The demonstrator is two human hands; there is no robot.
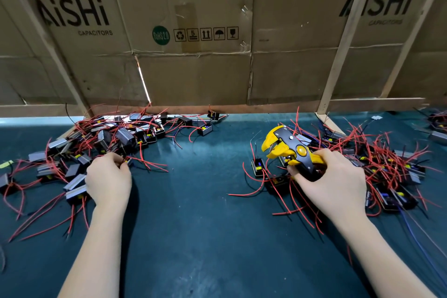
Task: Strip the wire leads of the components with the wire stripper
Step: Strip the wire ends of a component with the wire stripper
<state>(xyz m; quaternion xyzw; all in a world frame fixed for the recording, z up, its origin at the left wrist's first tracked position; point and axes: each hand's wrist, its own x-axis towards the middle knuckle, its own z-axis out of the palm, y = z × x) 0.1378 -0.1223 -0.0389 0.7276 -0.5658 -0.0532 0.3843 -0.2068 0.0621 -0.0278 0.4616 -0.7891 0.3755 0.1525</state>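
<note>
A yellow and black wire stripper (pixel 287 150) is at centre right, its jaws pointing up and to the left. My right hand (pixel 335 176) grips its handles. At the left, my left hand (pixel 108 179) curls its fingers on a small black component (pixel 128 160) with red leads at the edge of the left pile (pixel 101 143). A second pile of black components with red wires (pixel 391 172) lies to the right of my right hand. Two components (pixel 257 167) sit just left of the stripper handles.
The bench is covered with a dark teal mat (pixel 193 201). A cardboard wall (pixel 193 31) printed "AiSHi CAPACITORS" with wooden slats closes off the back. Loose components lie along the back edge (pixel 205 128). More parts sit at the far right (pixel 437 135).
</note>
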